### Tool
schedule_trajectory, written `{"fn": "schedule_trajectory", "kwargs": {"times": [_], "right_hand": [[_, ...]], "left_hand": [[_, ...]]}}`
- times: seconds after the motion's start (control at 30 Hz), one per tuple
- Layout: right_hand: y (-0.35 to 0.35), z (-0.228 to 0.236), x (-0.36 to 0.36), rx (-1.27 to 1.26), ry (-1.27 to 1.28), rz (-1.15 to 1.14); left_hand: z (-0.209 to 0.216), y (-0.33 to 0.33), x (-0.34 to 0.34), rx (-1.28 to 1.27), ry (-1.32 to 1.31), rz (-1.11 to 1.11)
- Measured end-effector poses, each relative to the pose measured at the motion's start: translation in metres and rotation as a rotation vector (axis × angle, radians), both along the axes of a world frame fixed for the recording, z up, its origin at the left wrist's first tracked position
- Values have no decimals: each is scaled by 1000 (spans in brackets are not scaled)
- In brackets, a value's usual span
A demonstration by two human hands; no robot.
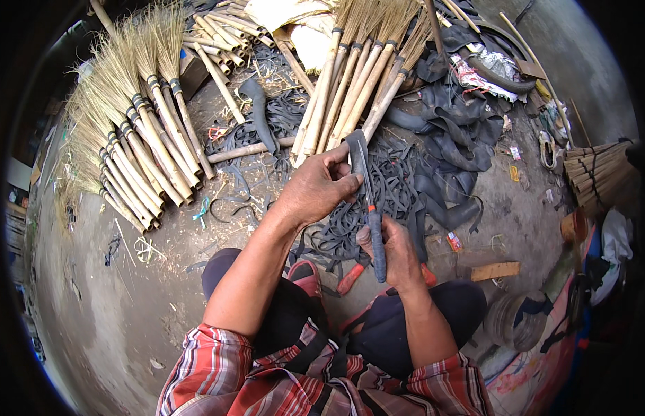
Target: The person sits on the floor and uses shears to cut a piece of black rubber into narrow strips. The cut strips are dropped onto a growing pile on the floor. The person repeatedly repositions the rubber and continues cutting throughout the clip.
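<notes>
Between the thumb and fingers of my left hand (pixel 315 191) is a piece of black rubber (pixel 355 147), held up in front of me. My right hand (pixel 400 256) grips a pair of scissors (pixel 376 244) by handles wrapped in dark material with a little red showing. The scissor blades point away from me and lie along the rubber; whether they are parted is hard to tell. Beneath both hands spreads a tangled heap of thin black rubber strips (pixel 390 182). A red-handled tool (pixel 350 279) lies on the floor near my foot, its far end hidden.
Finished-looking brooms (pixel 146 149) lie in a row at the left, and more brooms (pixel 357 83) lie straight ahead. Behind them are stacked bamboo sticks (pixel 225 35). Wide rubber sheets (pixel 451 149) sprawl to the right, with a wood block (pixel 496 270) and a round container (pixel 518 320) nearer me.
</notes>
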State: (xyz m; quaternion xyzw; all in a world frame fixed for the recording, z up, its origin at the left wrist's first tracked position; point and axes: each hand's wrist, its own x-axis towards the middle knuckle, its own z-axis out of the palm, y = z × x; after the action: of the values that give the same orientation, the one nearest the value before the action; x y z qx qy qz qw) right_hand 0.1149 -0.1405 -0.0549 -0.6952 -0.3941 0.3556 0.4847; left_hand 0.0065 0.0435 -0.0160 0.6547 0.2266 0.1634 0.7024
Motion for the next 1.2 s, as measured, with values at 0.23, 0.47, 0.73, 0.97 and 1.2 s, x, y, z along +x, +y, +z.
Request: {"fn": "schedule_trajectory", "kwargs": {"times": [0.23, 0.47, 0.73, 0.97, 1.2], "right_hand": [[-4, 7, -3, -106, -67, 19], [4, -10, -1, 65, -107, -65], [-1, 4, -7, 19, 57, -47], [4, -1, -2, 22, -69, -48], [-1, 13, -6, -67, -92, -55]], "left_hand": [[-1, 6, 1, -117, -66, 110], [-6, 1, -2, -11, -10, 12], [0, 5, 5, -81, -66, 126], [0, -8, 3, -97, -37, 57], [3, -1, 8, -164, -26, 116]]}}
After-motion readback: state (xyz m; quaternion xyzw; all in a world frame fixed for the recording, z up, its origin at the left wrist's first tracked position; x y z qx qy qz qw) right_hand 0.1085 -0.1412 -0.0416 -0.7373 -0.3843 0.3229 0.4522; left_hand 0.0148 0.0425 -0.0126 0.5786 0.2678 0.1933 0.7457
